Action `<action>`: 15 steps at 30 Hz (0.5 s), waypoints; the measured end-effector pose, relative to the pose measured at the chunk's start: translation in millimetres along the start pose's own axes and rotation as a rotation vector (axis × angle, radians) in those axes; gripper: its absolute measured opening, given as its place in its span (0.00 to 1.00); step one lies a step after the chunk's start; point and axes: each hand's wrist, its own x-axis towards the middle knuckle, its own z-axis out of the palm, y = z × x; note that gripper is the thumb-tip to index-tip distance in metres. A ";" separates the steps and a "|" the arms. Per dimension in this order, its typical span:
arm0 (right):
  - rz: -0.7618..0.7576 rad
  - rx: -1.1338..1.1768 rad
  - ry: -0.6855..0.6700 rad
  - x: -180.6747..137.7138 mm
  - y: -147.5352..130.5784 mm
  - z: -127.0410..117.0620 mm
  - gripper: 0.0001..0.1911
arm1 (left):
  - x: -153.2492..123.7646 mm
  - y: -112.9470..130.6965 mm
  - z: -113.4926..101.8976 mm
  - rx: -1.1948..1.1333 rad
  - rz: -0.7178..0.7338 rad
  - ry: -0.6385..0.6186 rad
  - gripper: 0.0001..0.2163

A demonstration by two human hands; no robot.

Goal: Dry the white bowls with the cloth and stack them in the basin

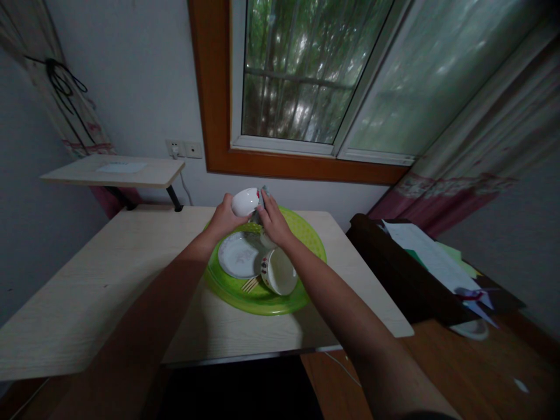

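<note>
My left hand (224, 218) grips a small white bowl (245, 202) with a red mark near its rim, tilted on its side above the tray. Against the bowl's right side, my right hand (273, 219) presses a greyish cloth (256, 217), mostly hidden by the fingers. Below both hands lies a round green tray (245, 304). It carries a white plate (240, 255) with a faint pattern, a patterned bowl (282, 273) lying tipped on its side, and several wooden chopsticks (251, 284). Another pale dish (266, 240) is partly covered by my right hand.
The tray rests on a light wooden table (144, 256). A small raised shelf (153, 169) with a paper on it stands at the back left. Behind is a window with a wooden frame (262, 163). To the right, papers (424, 256) lie on a dark piece of furniture (385, 268).
</note>
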 end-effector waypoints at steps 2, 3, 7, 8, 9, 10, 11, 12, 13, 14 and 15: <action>0.080 0.073 0.024 1.6 11.5 0.2 0.44 | -0.5 0.7 -0.7 0.012 -0.004 -0.009 0.28; 0.112 0.096 0.029 2.1 15.6 0.4 0.46 | -0.7 0.6 -1.0 0.018 -0.002 -0.017 0.28; 0.113 0.090 0.050 1.5 16.5 0.0 0.47 | -1.3 -0.6 -0.5 0.034 0.027 -0.056 0.28; 0.077 0.068 0.050 0.9 12.9 -0.4 0.44 | -1.5 -0.9 -0.1 0.036 0.032 -0.068 0.28; 0.030 0.040 0.045 0.3 8.3 -0.8 0.42 | -1.8 -1.2 0.3 0.038 0.037 -0.080 0.28; -0.020 0.007 0.028 -0.4 3.1 -1.3 0.39 | -2.2 -1.4 0.6 0.039 0.042 -0.093 0.28; -0.072 -0.028 0.001 -1.1 -2.5 -1.7 0.36 | -2.6 -1.5 0.7 0.037 0.048 -0.105 0.27; -0.123 -0.066 -0.027 -1.7 -7.8 -1.9 0.34 | -3.0 -1.6 0.8 0.032 0.055 -0.117 0.27; -0.170 -0.104 -0.051 -2.3 -12.6 -2.0 0.32 | -3.3 -1.7 0.7 0.025 0.061 -0.124 0.26; -0.209 -0.137 -0.069 -2.7 -16.5 -2.0 0.31 | -3.6 -1.7 0.5 0.018 0.064 -0.125 0.25; -0.237 -0.163 -0.084 -2.9 -19.3 -1.9 0.30 | -3.7 -1.6 0.3 0.011 0.062 -0.121 0.25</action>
